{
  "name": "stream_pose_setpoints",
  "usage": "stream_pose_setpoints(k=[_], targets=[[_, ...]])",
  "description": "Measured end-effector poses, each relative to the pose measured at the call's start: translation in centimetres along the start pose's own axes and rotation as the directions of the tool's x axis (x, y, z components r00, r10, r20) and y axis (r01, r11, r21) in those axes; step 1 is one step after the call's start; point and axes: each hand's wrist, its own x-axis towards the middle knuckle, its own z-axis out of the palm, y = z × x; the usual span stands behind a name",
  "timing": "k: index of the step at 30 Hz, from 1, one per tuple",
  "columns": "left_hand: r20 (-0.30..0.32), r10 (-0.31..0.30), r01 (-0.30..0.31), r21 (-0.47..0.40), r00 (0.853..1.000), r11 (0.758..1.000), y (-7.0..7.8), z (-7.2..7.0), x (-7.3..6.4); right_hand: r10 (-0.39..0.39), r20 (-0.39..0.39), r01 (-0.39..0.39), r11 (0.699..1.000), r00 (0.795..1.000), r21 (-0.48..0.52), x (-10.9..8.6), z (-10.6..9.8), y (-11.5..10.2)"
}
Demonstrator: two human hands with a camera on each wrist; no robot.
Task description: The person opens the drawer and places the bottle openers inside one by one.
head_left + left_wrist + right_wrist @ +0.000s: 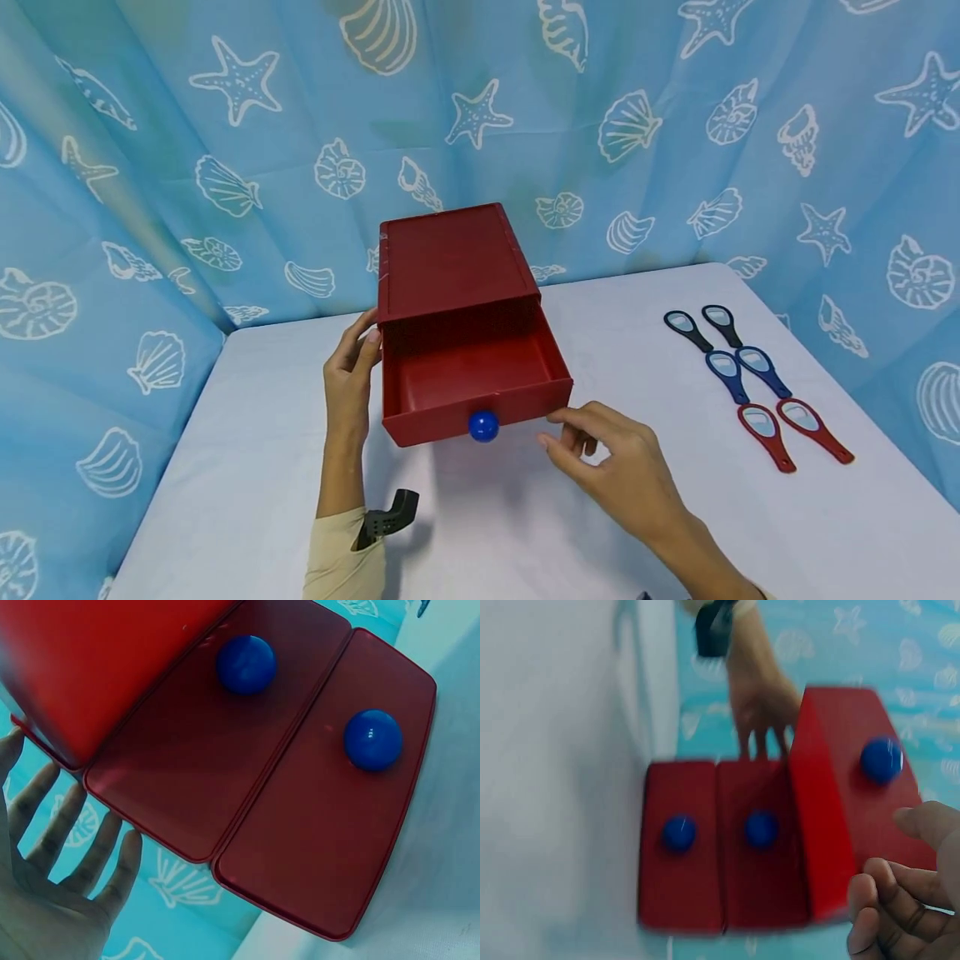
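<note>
A dark red cabinet [453, 262] stands at the back of the table, with three stacked drawers bearing round blue knobs. Its top drawer [435, 427] is pulled well out, and nothing shows inside it. The two lower drawers [161, 780] are closed in the left wrist view. My left hand [350, 375] rests against the cabinet's left side with fingers extended. At the front right corner of the pulled-out drawer is my right hand [618, 467], fingers loosely bent. Its index fingertip is right at the corner, while the thumb stands apart from it, below the blue knob's [483, 426] level.
On the table's right lie several paddle-shaped magnifiers in pairs: black [686, 327], blue [726, 372] and red [765, 435]. A blue curtain [480, 167] printed with white shells and starfish hangs behind the white table [255, 467]. A black device [390, 517] sits on the left wrist.
</note>
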Motion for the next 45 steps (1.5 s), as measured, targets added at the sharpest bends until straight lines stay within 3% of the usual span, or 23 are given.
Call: stream_pose_setpoints(k=[6, 9, 16, 18, 21, 24, 32, 37, 41, 45], targets=[[-0.05, -0.002, 0.003, 0.028, 0.999, 1.0, 0.6, -1.3, -0.1, 0.147, 0.046, -0.135, 0.971, 0.988, -0.197, -0.7, -2.4, 5.1], [-0.059, -0.005, 0.007, 0.031, 0.998, 0.999, 0.7, -1.5, -0.2, 0.221, 0.019, -0.208, 0.939, 0.975, -0.273, -1.5, -4.4, 8.2], [-0.067, -0.004, 0.006, 0.036, 0.998, 0.999, 0.7, -1.7, -0.2, 0.294, -0.071, -0.297, 0.863, 0.953, -0.409, -3.4, -9.8, 14.4], [-0.072, 0.002, 0.001, 0.039, 0.997, 0.999, 0.7, -1.8, -0.2, 0.351, -0.05, -0.336, 0.83, 0.935, -0.445, -4.1, -10.9, 15.5], [-0.072, 0.006, -0.003, 0.037, 0.997, 0.999, 0.7, -1.9, -0.1, 0.46, 0.003, -0.401, 0.777, 0.888, -0.485, -5.2, -12.1, 16.9], [-0.071, 0.01, -0.006, 0.044, 0.997, 0.999, 0.8, -1.8, -0.2, 0.546, 0.035, -0.458, 0.734, 0.837, -0.502, -6.1, -12.9, 17.7], [-0.075, 0.01, -0.008, 0.035, 0.997, 0.999, 0.8, -1.5, -0.3, 0.666, 0.095, -0.521, 0.656, 0.74, -0.545, -6.6, -13.4, 18.4], [-0.057, 0.005, -0.004, 0.013, 0.998, 1.0, 0.5, -0.9, -0.1, 0.722, 0.054, -0.585, 0.6, 0.69, -0.546, -7.1, -13.9, 18.4], [-0.032, -0.001, 0.002, 0.006, 0.999, 1.0, 0.4, -0.2, 0.0, 0.73, -0.008, -0.618, 0.573, 0.684, -0.537, -7.9, -14.4, 18.2], [-0.019, -0.004, 0.004, -0.003, 1.0, 1.0, 0.3, 0.4, 0.0, 0.708, -0.053, -0.623, 0.581, 0.705, -0.523, -8.3, -14.7, 17.8]])
